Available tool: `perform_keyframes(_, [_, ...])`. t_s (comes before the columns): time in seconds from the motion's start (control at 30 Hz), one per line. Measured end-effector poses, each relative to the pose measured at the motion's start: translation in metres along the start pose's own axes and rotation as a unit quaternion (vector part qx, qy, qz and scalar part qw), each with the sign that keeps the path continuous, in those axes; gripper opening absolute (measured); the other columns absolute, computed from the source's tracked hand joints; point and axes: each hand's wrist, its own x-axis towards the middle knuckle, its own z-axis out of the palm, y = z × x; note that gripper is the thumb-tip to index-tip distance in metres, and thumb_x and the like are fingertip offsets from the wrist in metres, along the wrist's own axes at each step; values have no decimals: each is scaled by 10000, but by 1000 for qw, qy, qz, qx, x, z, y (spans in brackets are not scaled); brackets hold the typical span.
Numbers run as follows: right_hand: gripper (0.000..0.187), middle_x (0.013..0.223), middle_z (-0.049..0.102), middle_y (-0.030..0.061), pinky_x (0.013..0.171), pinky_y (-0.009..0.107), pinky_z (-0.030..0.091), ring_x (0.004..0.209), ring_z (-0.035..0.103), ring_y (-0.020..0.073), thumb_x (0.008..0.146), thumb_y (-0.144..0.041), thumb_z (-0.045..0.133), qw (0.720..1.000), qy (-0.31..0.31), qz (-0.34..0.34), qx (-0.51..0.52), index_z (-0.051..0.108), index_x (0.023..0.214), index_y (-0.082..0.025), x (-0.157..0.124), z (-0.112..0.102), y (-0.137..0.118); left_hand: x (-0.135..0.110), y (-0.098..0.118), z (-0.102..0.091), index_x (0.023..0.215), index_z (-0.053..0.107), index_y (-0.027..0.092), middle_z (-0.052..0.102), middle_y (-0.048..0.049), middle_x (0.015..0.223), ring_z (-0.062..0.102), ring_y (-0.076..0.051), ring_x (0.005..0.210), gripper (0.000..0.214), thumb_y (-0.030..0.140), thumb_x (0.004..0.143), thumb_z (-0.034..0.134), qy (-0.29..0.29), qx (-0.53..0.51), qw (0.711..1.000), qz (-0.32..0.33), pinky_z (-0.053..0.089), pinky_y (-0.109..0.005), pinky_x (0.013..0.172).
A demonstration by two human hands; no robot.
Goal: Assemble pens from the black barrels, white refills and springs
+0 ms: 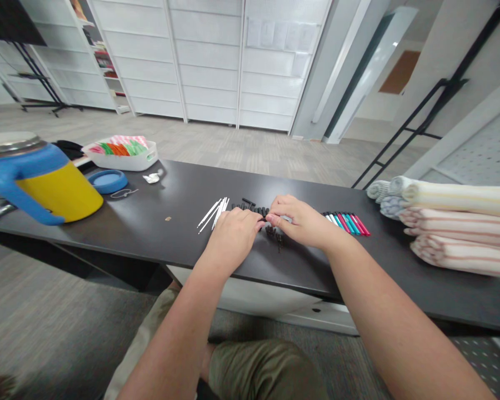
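Observation:
My left hand (235,236) and my right hand (295,219) meet over the middle of the dark table, fingertips pinched close together. Between them shows a bit of a small black pen part, mostly hidden by the fingers. Just behind the hands lie several black pen caps or grips (250,205), too small to tell which. Small dark pieces (274,234) are scattered below the fingertips. Thin white pen refills (216,212) lie in a loose bunch left of my left hand. A row of white, teal and red pens (350,223) sits beyond my right wrist.
Rolled striped towels (462,233) are stacked on the right. To the left stand a yellow and blue jug (58,186), a blue lid (107,181), a crumpled white tissue (151,178) and a white basket (127,160) of colourful packets. The table's (170,250) front edge runs near my knees.

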Motion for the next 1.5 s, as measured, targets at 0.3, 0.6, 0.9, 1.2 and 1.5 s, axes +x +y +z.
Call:
perform_keyframes(0.3, [464, 875, 656, 64, 878, 371, 410, 888, 575, 220, 1114, -449, 337, 999, 30, 18, 18, 646, 858, -218, -1, -6, 2, -3, 0, -2, 1104, 670, 211, 738, -63, 1052, 637, -244, 994, 185, 334, 1060, 539, 52, -3, 999, -11, 427, -394, 901])
perform_keyframes(0.6, [221, 895, 684, 52, 836, 351, 445, 864, 604, 216, 1017, -421, 604, 998, 56, 27, -2, 697, 973, -225, -1, -7, 3, -3, 0, -2, 1179, 670, 211, 746, -73, 1077, 645, -244, 999, 226, 324, 1073, 506, 53, -3, 998, -18, 434, -398, 908])
perform_keyframes(0.9, [283, 850, 662, 57, 825, 361, 430, 827, 564, 209, 1084, -307, 443, 999, -15, -43, 8, 625, 891, -206, 3, 3, -6, -4, -1, -1, 1082, 673, 220, 733, -37, 1008, 623, -240, 971, 109, 282, 1032, 600, 62, 6, 998, 4, 413, -403, 870])
perform_keyframes(1.2, [373, 749, 586, 15, 809, 335, 402, 739, 519, 177, 1099, -317, 388, 999, -29, -16, 40, 526, 768, -215, 5, 5, -11, -5, -4, -1, 980, 668, 209, 727, -32, 974, 610, -244, 968, 93, 278, 1020, 618, 80, 30, 996, 23, 405, -403, 860])
perform_keyframes(1.5, [269, 789, 636, 21, 811, 328, 403, 771, 557, 180, 1053, -313, 486, 999, -31, 11, 23, 609, 839, -204, 3, 6, -11, -5, -5, -1, 977, 688, 207, 744, -34, 965, 628, -243, 964, 51, 233, 995, 648, 105, 11, 994, 17, 416, -390, 857])
